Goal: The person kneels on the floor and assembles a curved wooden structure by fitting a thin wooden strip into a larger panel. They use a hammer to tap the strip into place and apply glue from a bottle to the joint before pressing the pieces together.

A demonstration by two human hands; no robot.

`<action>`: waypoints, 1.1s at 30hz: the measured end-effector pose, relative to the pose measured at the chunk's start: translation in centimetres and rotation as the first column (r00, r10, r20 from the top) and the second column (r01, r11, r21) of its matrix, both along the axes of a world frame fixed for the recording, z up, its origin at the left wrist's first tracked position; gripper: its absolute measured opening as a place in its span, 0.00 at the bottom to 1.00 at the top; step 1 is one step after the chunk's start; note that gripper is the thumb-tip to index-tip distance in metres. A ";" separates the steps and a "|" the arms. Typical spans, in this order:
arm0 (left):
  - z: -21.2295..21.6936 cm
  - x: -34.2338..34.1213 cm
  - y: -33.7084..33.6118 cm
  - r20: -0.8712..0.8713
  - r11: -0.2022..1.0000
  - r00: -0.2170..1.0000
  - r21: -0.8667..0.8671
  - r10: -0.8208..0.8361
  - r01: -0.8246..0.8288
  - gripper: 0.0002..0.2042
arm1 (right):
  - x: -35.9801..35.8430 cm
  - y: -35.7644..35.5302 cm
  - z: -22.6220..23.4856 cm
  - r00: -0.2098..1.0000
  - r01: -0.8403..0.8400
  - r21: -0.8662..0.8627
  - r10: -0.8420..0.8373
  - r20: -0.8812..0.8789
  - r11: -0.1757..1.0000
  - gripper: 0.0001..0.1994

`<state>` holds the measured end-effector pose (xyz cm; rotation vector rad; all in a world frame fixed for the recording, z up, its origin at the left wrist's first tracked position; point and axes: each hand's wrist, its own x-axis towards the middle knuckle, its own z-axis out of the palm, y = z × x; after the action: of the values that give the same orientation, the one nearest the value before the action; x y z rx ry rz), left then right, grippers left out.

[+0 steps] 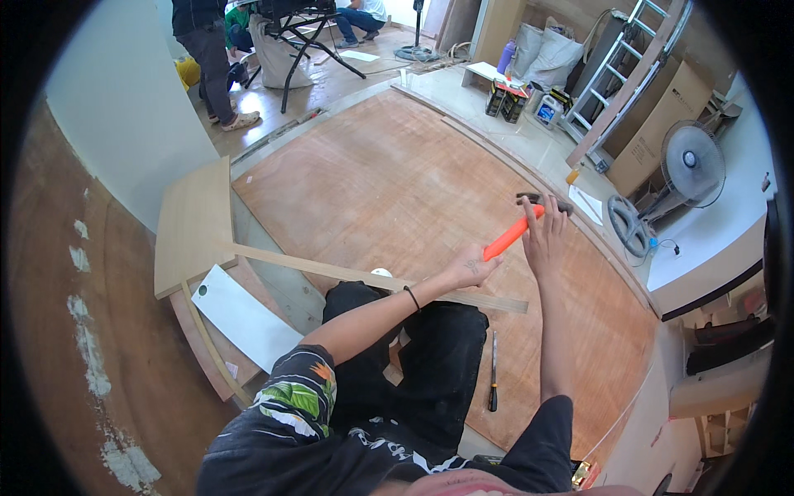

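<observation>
A claw hammer point(514, 232) with an orange handle and dark head is held up over the plywood sheet point(372, 157). My left hand point(473, 266) is closed around the lower end of its handle. At the other end, the fingers of my right hand point(544, 240) lie over the hammer head, gripping it. A narrow wooden strip point(331, 266) runs below my left forearm and across my knees. Beside my right knee a screwdriver point(494, 380) with a dark and yellow handle rests on the plywood.
To the left are a light wooden panel point(194, 227) and a white board point(244, 314). A standing fan point(693, 165), a ladder point(616, 83), a large carton point(662, 132) and several containers point(506, 101) stand at the right. Another person point(207, 58) stands at the far left.
</observation>
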<state>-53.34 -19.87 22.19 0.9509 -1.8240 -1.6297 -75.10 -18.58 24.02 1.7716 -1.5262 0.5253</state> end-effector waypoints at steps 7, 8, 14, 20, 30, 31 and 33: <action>7.2 2.8 0.7 0.118 0.897 0.890 0.011 -0.440 0.441 0.27 | -5.1 2.6 3.2 0.969 -0.236 -0.096 0.227 -0.098 0.967 0.20; 7.8 4.2 0.1 0.199 0.896 0.885 -0.063 -0.421 0.440 0.28 | -5.1 4.2 3.4 0.963 -0.232 -0.076 0.219 -0.156 0.970 0.23; 5.2 14.7 -3.5 0.652 0.672 0.703 -0.388 -0.284 0.631 0.45 | 1.5 18.6 -0.3 0.963 -0.028 0.073 0.008 0.270 0.997 0.19; 1.9 14.2 -0.8 0.729 0.637 0.656 -0.413 -0.199 0.651 0.27 | 9.7 27.9 -5.3 0.191 0.168 0.251 -0.281 0.940 0.953 0.15; 1.1 12.1 0.2 0.743 0.469 0.667 -0.607 0.049 0.642 0.20 | 12.4 31.5 -7.8 -0.318 0.016 0.420 -0.394 0.862 0.907 0.20; 0.2 11.5 0.7 0.661 0.428 0.748 -0.696 0.065 0.577 0.21 | 12.4 31.2 -7.9 -0.247 0.037 0.453 -0.431 0.868 0.891 0.20; -1.4 10.2 1.6 0.510 0.385 0.850 -0.817 0.133 0.430 0.22 | 12.3 30.6 -7.7 -0.118 0.082 0.503 -0.493 0.862 0.860 0.21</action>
<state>-43.15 -18.28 20.78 0.6530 -2.7317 -0.1183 -62.79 11.97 16.28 0.8278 -3.0906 1.7124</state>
